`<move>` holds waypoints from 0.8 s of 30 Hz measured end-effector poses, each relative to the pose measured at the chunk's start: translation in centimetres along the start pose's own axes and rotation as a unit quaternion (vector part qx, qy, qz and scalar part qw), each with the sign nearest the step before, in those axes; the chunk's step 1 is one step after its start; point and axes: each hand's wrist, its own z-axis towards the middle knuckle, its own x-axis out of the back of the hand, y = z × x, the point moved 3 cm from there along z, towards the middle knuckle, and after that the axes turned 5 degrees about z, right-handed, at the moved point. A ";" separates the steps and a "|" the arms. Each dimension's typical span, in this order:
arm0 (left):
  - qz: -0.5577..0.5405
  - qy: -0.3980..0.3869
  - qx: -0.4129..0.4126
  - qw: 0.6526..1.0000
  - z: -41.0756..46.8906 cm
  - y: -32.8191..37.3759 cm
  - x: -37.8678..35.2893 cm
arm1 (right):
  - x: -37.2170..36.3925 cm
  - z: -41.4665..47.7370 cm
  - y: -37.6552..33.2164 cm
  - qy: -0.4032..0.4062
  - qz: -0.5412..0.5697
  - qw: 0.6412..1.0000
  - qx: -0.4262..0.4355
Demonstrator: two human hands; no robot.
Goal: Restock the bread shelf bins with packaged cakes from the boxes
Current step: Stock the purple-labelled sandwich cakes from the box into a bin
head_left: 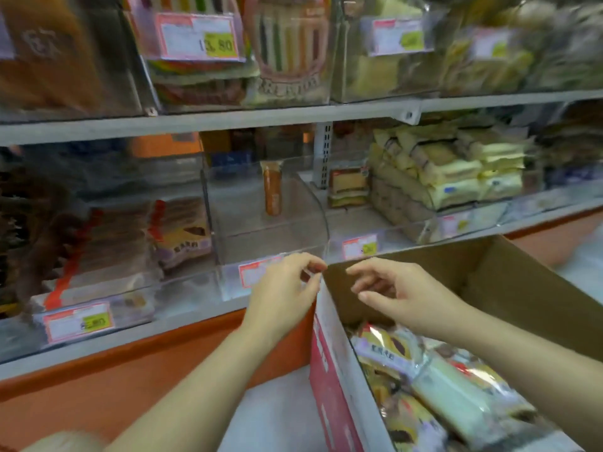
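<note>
A cardboard box [509, 275] at lower right holds several packaged cakes [434, 380] in clear wrappers. A clear plastic bin [270, 230] on the middle shelf holds one upright orange-brown package [272, 190]. My left hand [287, 295] hovers in front of that bin's lower edge, fingers loosely curled, holding nothing. My right hand [398, 295] hangs over the box's near corner, fingers loosely curled and empty. The two hands are close together, not touching.
Left of the bin is a bin of brown packaged cakes [130, 243]. To the right sit a layered cake pack [347, 187] and stacked yellow packs [456, 171]. Price tags [78, 321] line the shelf edge. An upper shelf [228, 119] carries more bins.
</note>
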 end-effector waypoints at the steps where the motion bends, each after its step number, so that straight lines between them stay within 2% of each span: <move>1: 0.002 -0.015 -0.011 1.000 0.0 0.4 -1.1 | 0.6 -0.7 1.8 0.002 -0.006 1.000 -0.023; 4: 0.003 -0.061 -0.044 0.997 -0.2 1.0 -3.8 | 1.6 -1.9 7.5 -0.043 -0.040 0.990 -0.125; 6: 0.018 -0.089 -0.060 0.994 -0.5 0.7 -5.1 | 1.6 -2.3 10.8 -0.112 -0.086 0.973 -0.183; 9: 0.031 -0.108 -0.077 0.991 -0.5 0.4 -6.3 | 0.9 -2.3 15.2 -0.232 -0.210 0.919 -0.241; 12: 0.039 -0.113 -0.081 0.989 0.1 0.5 -7.1 | -0.6 -2.1 19.3 -0.294 -0.231 0.872 -0.315; 15: 0.037 -0.111 -0.078 0.990 0.5 0.6 -7.4 | -1.7 -2.2 21.3 -0.329 -0.202 0.839 -0.384; 18: 0.023 -0.107 -0.082 0.991 0.4 0.6 -7.8 | -2.5 -2.2 22.3 -0.343 -0.202 0.820 -0.410; 24: 0.020 -0.105 -0.078 0.991 0.0 0.4 -8.0 | -2.9 -2.9 23.3 -0.292 -0.166 0.836 -0.433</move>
